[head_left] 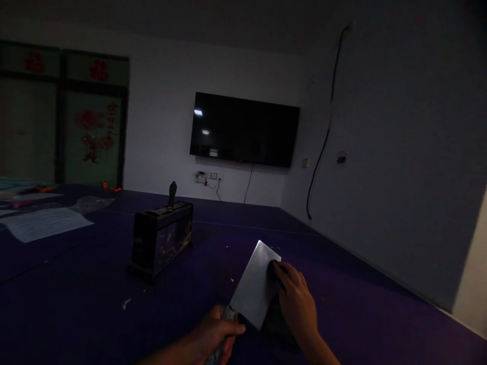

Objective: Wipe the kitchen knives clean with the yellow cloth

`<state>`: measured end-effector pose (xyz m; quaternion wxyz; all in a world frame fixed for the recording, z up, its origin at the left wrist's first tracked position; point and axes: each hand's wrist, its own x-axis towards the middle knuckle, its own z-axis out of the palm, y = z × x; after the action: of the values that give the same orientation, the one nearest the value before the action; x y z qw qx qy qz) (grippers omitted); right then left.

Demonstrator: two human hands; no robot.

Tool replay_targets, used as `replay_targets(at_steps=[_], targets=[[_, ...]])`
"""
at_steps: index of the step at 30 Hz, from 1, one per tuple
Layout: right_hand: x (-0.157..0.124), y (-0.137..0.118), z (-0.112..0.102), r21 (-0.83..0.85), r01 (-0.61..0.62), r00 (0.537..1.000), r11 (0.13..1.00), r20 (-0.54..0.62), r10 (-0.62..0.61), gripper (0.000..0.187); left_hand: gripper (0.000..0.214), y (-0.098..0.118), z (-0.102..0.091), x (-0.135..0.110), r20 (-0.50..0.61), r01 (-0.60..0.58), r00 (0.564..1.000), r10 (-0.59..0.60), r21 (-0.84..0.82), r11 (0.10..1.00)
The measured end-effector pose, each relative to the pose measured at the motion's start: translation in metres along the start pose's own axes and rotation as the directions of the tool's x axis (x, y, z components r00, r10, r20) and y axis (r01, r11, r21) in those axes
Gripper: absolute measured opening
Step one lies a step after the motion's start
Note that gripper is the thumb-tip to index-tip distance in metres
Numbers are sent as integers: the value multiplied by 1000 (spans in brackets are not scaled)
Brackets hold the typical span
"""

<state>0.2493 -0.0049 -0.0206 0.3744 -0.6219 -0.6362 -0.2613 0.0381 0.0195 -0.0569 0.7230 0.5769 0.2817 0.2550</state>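
My left hand [216, 332] is wrapped around the patterned handle [228, 314] of a cleaver. The cleaver's broad, pale blade [253, 289] points up and away over the table. My right hand [299, 301] is on the blade's right side, its fingers pinched together around a dark, cloth-like piece [271, 271] against the metal near the far end. More dark material shows below the blade; its shape is lost in shadow. Ahead and to the left stands a black knife block [163, 235] with a clear-looking side, and one black handle [172, 192] sticks up out of it.
A dark purple tabletop [213, 248] spreads out, with small white scraps on it. Printed paper [45, 223] and clear plastic [93, 204] lie far left, near small orange items [116, 189]. A television [245, 129] hangs on the wall; a black cable [323, 147] dangles at right.
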Motion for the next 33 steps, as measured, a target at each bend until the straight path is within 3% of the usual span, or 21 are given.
replay_targets(at_steps=[7, 11, 19, 23, 33], targets=[[-5, -23, -2, 24, 97, 979, 995, 177, -99, 59, 30, -11, -8, 9, -84, -28, 996, 17, -130, 991], [-5, -37, -9, -1, 165, 957, 986, 242, -160, 65, 33, -12, -9, 11, -134, 14, 990, -38, -178, 984], [-5, -45, -13, 161, 242, 892, 957, 352, -284, 69, 35, -15, -11, 15, -200, 1, 979, -46, -218, 976], [-5, -50, -15, 239, 279, 858, 930, 374, -353, 67, 38, -14, -8, 12, -195, -41, 981, 0, -203, 978], [-7, -57, -20, 297, 373, 806, 879, 365, -466, 58, 51, -2, 5, -4, -309, -168, 945, 103, -191, 967]])
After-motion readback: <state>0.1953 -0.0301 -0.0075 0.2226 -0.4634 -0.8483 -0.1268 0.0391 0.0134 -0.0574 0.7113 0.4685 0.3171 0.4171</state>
